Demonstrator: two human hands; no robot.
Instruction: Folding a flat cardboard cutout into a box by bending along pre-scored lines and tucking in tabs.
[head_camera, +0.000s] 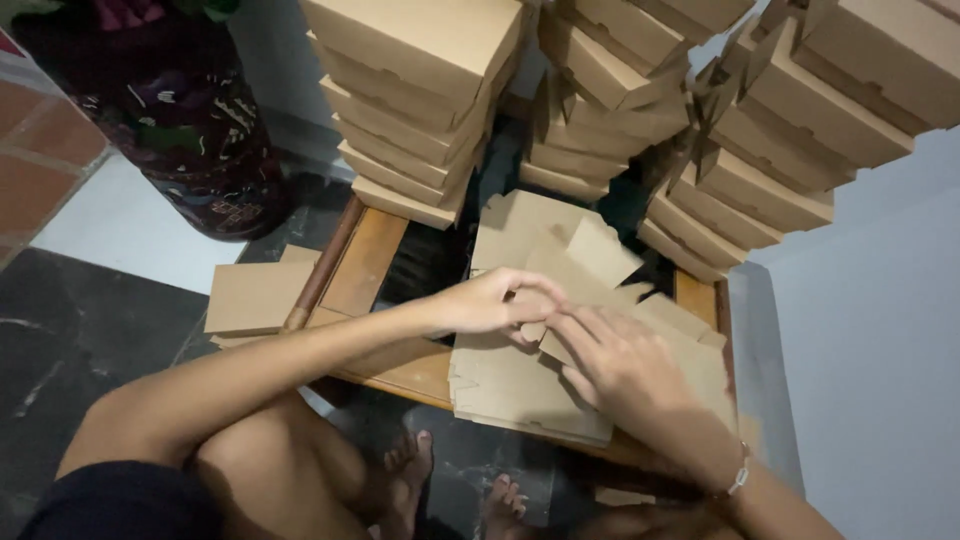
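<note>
The flat cardboard blank (560, 300) lies on the low wooden table (365, 262) in front of you, on top of more unfolded sheets. Your left hand (490, 303) pinches a small flap at its middle; your right hand (620, 365) lies spread, fingers pressing the sheet down just beside it. The board looks light, thin and stiff, matte brown, creasing only along its scored lines, so grip at flaps and edges. Folded boxes (410, 90) stand stacked at the far side.
</note>
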